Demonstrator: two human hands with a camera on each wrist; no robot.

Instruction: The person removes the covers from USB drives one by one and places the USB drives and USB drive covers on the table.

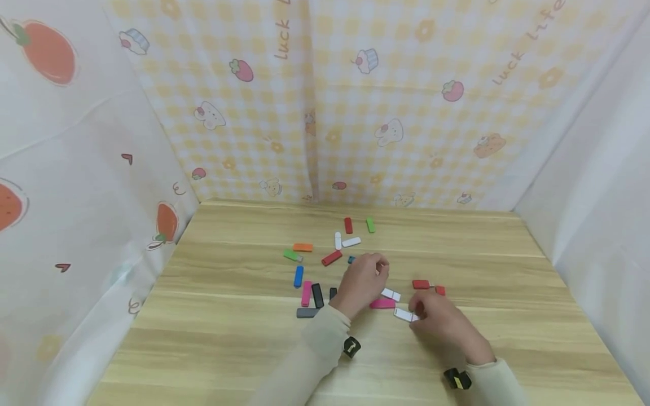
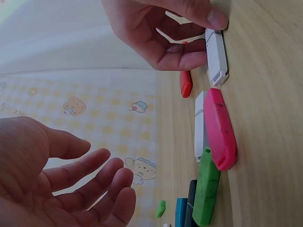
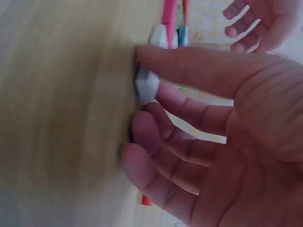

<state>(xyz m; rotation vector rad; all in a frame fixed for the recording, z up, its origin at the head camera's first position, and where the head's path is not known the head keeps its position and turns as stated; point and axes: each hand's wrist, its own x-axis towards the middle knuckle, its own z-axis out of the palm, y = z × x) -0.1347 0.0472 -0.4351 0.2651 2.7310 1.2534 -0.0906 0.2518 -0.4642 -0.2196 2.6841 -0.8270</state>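
My right hand [image 1: 440, 317] pinches the capped end of a white USB stick [image 1: 403, 314] between thumb and fingers; the stick lies on the wooden table. In the left wrist view the thumb and fingers lie on either side of that white stick [image 2: 217, 61]. My left hand [image 1: 361, 283] hovers over the middle of the group, holding nothing, its fingers loosely bent in the left wrist view. Close by lie a pink USB stick [image 1: 382, 304] and a second white USB stick [image 1: 391, 294]. A green stick [image 2: 206, 189] is mostly hidden by the left hand in the head view.
Beyond the right hand lie a red USB stick [image 1: 420, 284] and a small red piece [image 1: 440, 290]. Several more sticks, including a blue one [image 1: 298, 277] and an orange one [image 1: 303, 247], spread left and behind. Patterned curtains [image 1: 335, 113] enclose the table [image 1: 213, 338].
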